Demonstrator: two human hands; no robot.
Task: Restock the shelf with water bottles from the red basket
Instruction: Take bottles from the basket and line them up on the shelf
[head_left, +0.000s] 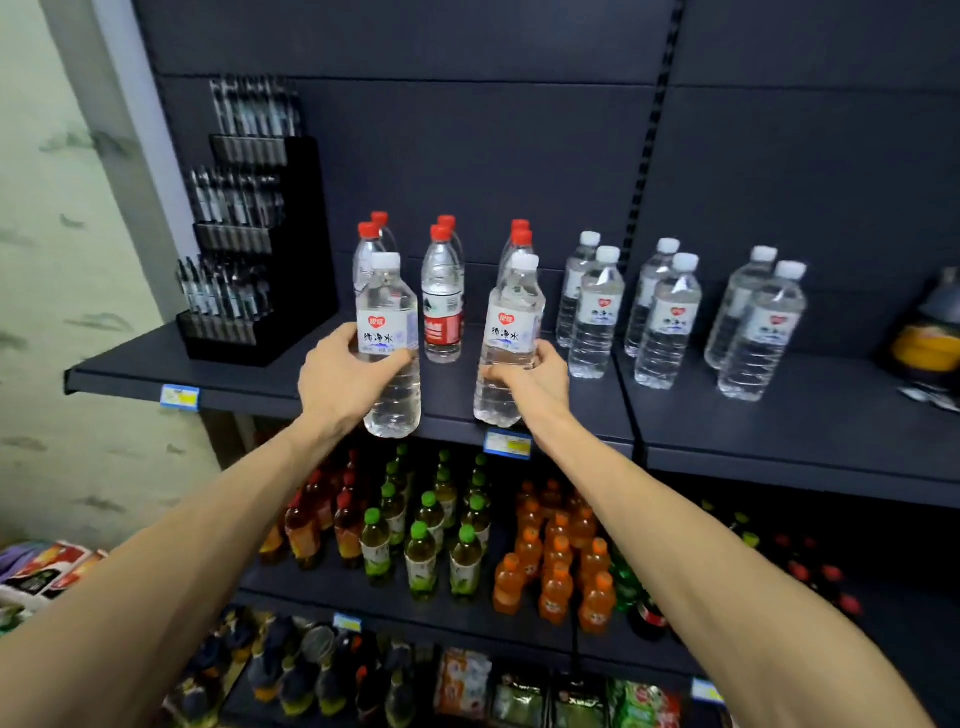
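**Two water bottles held at the shelf's front edge**

Dark shelving fills the view, and its upper shelf carries rows of bottled water. Each of the hands holds one bottle at the front edge of that shelf. The left hand has fingers and thumb curled round the left water bottle at mid-height; the right hand wraps the right water bottle the same way. Both bottles stand long axis upright, white caps up, labels facing the camera — the right one leans slightly to the right at the top. Each is clear plastic with a ribbed lower body and a white label bearing a red heart mark and dark characters. Their bases sit low against the shelf's front lip; whether they rest on it cannot be told.

Behind them stand red-capped bottles, and toward the shelf's right end more white-capped bottles in pairs. At the left end sits a black stepped display rack — beside the wall.
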